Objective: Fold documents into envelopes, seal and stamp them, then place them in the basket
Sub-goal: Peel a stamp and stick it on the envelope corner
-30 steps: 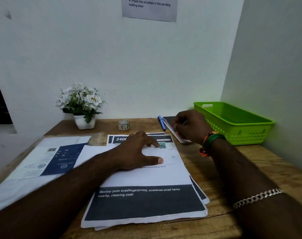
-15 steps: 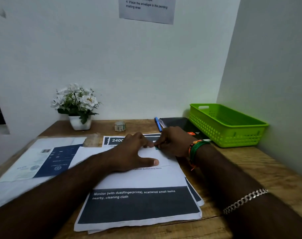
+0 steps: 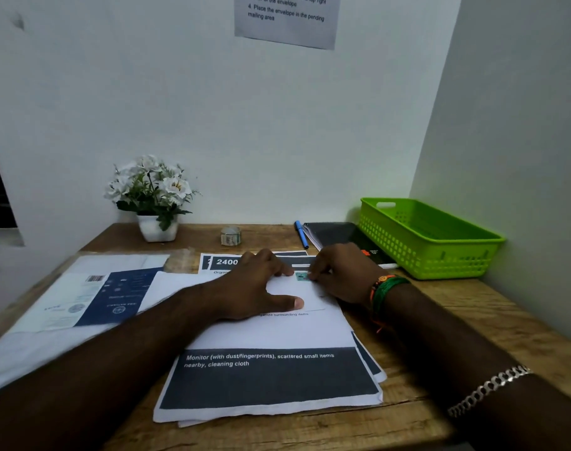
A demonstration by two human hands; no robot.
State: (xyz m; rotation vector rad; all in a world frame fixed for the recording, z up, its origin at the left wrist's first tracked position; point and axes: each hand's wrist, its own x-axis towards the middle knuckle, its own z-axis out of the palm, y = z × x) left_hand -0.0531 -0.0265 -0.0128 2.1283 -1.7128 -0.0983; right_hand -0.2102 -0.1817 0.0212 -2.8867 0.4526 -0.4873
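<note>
Back from the far black folder (image 3: 336, 234), right hand (image 3: 342, 275) now pinching small teal paper stamp (image 3: 302, 276) onto top right corner of flat white paper envelope (image 3: 297, 291), left hand (image 3: 258, 288) just beside, fingers spread, pressing it flat atop printed white document stack (image 3: 271, 379); stamping underway, green plastic basket (image 3: 440, 252) beyond, to the right, waiting.

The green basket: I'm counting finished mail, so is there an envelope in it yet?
No, the green basket shows only its bare floor, and the envelope lies on the papers under both hands.
</note>
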